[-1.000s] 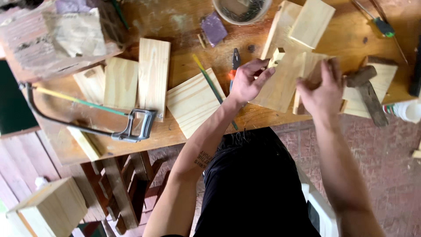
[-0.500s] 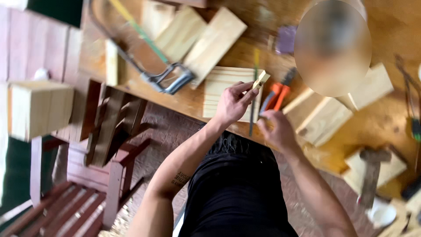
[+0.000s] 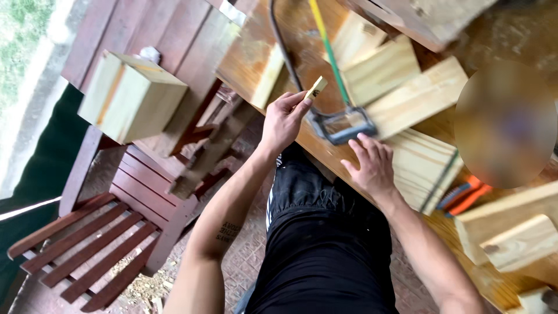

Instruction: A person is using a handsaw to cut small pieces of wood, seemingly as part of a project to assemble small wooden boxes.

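1. Left hand [image 3: 283,123] was raised over the near edge of the surface [image 3: 247,61]; its fingers [image 3: 294,103] were pinched narrow on a small pale wood offcut [image 3: 317,87], held at the fingertips and clear of the surface.
2. Right hand [image 3: 372,166] lay palm down, fingers spread wide and holding nothing, tips resting at the handle end of the hacksaw [image 3: 340,123], heel on a grooved pale board [image 3: 421,168].
3. The hacksaw lay flat on the surface just beyond the left fingertips; its dark frame and green-yellow blade ran away from the fingers toward the far edge.
4. Judgement on the step: the offcut appeared to be lifted for inspection or placing. A pinch this near the end gives little control; a grip nearer the middle would steady it. The right hand should keep off the blade side.
5. Loose pale boards [image 3: 381,70] lay beyond the right fingers, touching or overlapping one another.
6. Orange-handled pliers [image 3: 465,197] lay just right of the grooved board.
7. A pale wooden box [image 3: 131,96] sat on a red slatted bench [image 3: 93,250], well left of the left fingers.
8. No packages, labels or signs could be made out; one round area right of the fingers was blurred.
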